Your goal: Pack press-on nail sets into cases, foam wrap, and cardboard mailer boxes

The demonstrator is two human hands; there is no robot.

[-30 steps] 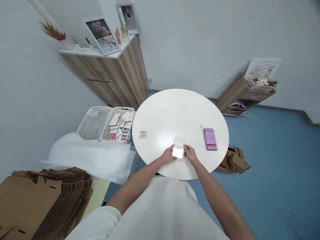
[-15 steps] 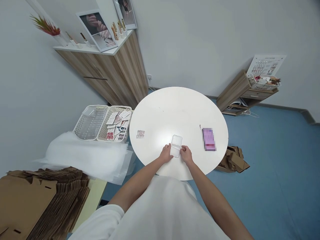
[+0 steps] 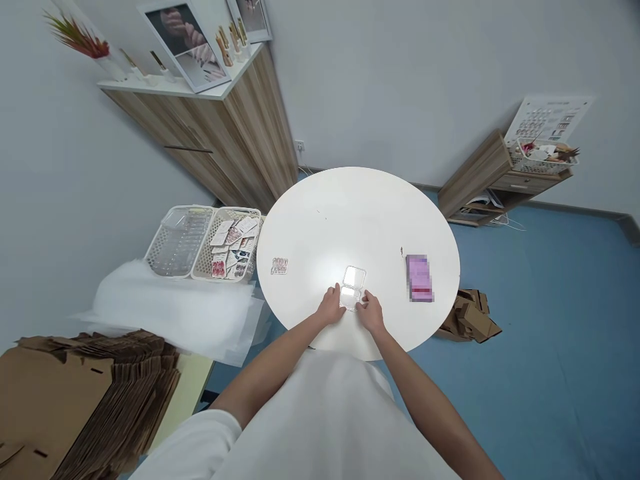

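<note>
An opened clear plastic case (image 3: 353, 277), its lid folded back away from me, lies at the near middle of the white round table (image 3: 360, 207). My left hand (image 3: 331, 306) grips the left edge of its near half, thumb by the lower corner. On the opposite side, my right hand (image 3: 371, 312) has its fingers bent against the right edge and near corner. Nothing distinct shows inside the case. Farther left on the tabletop is a small sheet of pinkish press-on nails (image 3: 279, 267).
A blurred purple rectangular item (image 3: 420, 278) lies at the table's right. White baskets (image 3: 204, 269) with clear cases and packets stand to the left, beside white foam sheets (image 3: 170, 310) and stacked flat cardboard (image 3: 135, 393). Cardboard boxes (image 3: 470, 317) sit on the floor at right.
My right hand has shifted slightly down along the case's right edge, its fingers now nearer the front corner. The case has tilted flatter, and my left hand keeps its grip.
</note>
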